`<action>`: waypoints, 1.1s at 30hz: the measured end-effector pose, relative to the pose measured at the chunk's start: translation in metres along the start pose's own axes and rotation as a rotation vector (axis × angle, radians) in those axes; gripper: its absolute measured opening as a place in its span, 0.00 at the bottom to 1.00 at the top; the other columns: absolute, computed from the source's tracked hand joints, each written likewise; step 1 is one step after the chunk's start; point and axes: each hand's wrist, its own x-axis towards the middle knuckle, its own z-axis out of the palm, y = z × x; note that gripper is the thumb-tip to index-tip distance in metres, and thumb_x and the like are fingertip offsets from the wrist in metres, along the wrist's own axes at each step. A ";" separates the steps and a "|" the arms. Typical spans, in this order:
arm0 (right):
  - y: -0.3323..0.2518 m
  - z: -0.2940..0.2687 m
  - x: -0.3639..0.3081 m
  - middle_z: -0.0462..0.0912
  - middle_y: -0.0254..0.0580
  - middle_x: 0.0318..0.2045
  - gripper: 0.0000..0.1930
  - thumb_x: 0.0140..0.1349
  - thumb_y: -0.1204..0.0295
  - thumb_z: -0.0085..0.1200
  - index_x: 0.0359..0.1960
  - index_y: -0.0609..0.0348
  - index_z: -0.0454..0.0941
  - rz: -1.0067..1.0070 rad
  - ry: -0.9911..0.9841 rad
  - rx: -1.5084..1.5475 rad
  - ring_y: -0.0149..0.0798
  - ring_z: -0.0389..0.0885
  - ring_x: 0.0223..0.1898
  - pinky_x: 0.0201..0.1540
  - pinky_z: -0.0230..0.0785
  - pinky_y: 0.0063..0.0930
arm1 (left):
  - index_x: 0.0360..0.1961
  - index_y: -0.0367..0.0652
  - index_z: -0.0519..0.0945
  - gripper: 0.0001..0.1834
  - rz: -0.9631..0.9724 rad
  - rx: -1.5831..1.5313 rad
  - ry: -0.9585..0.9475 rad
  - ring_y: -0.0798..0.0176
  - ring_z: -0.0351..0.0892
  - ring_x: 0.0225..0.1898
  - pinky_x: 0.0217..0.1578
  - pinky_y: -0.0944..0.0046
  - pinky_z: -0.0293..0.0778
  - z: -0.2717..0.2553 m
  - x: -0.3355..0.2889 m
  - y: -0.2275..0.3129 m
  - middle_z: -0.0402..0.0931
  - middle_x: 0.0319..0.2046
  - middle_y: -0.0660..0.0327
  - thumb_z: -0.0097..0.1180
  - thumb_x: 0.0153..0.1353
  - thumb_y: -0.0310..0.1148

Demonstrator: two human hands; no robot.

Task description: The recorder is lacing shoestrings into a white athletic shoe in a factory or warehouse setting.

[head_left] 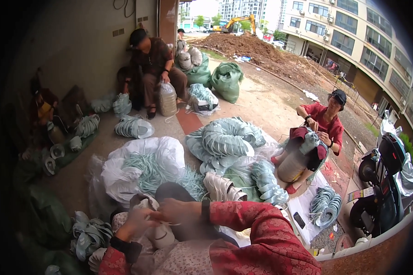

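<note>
My left hand point(135, 222) and my right hand point(179, 211) meet above my lap with their fingers closed. A beige shoe upper point(163, 235) lies beneath them, and my left fingers grip its edge. My right fingers are pinched close beside the left ones; what they hold is too small and blurred to tell. Just beyond my knees a white plastic bag point(116, 180) spills pale blue shoelaces point(153, 173). To its right sits a nested row of cream shoe uppers point(221, 188). Behind that, light blue shoe uppers point(227, 137) are piled in a ring.
A person in red point(328, 121) sits at the right, handling a light blue upper. Another person point(153, 59) sits by the wall near green sacks point(227, 81). More blue uppers point(87, 236) lie at my left. A phone point(299, 220) and a parked scooter point(383, 188) are at the right.
</note>
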 end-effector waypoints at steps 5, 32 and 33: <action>-0.009 -0.016 -0.001 0.77 0.35 0.26 0.18 0.62 0.65 0.48 0.52 0.58 0.71 -0.047 0.107 0.001 0.41 0.78 0.30 0.33 0.64 0.35 | 0.42 0.36 0.83 0.13 -0.066 0.044 0.013 0.74 0.75 0.34 0.36 0.72 0.71 -0.005 0.000 -0.017 0.81 0.32 0.67 0.63 0.55 0.26; -0.010 0.000 0.015 0.81 0.40 0.33 0.15 0.55 0.68 0.55 0.44 0.54 0.72 0.117 -0.206 0.094 0.45 0.81 0.42 0.48 0.67 0.41 | 0.38 0.38 0.81 0.06 0.013 -0.167 1.211 0.74 0.72 0.25 0.24 0.72 0.66 -0.048 -0.160 -0.027 0.75 0.29 0.65 0.57 0.62 0.27; -0.013 0.001 0.017 0.81 0.42 0.33 0.18 0.53 0.69 0.57 0.46 0.55 0.73 0.148 -0.280 0.077 0.47 0.82 0.41 0.48 0.68 0.43 | 0.43 0.38 0.80 0.09 -0.014 -0.460 1.202 0.73 0.73 0.26 0.23 0.72 0.66 -0.033 -0.172 -0.032 0.77 0.32 0.64 0.55 0.64 0.29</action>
